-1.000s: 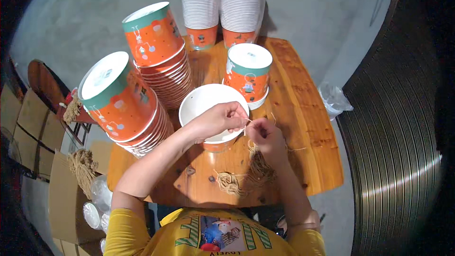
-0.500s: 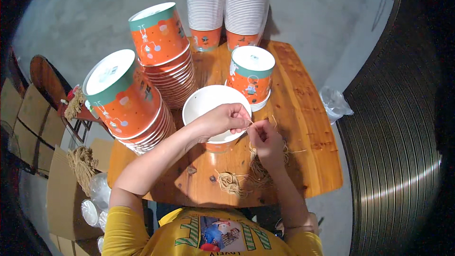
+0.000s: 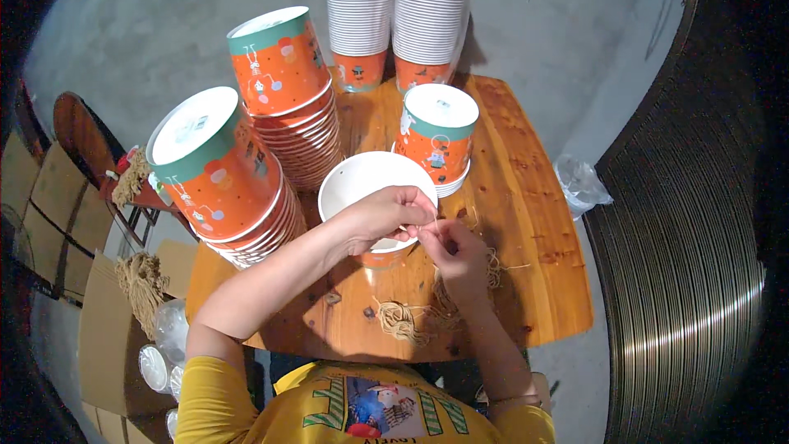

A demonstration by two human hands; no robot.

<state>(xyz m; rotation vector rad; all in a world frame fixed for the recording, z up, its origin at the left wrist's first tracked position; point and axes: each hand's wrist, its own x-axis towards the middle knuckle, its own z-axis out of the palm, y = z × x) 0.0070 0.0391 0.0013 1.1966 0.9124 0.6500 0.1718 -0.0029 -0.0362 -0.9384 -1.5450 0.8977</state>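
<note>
At the tub's [image 3: 362,177] rim, both hands [image 3: 396,215] [image 3: 460,256] pinch string [image 3: 436,215]; tabletop [image 3: 538,271] extends rightward

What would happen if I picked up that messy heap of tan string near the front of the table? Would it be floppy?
The tan string heap would probably droop, since its strands lie in loose curves. It's likely light, because the strands look thin. It might tangle, as its loops cross over each other.

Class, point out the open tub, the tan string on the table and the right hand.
Open tub [image 3: 370,166], head view: white inner wall.
Tan string [image 3: 400,321], head view: its left looped clump.
Right hand [image 3: 460,257], head view: middle of the hand.
</note>
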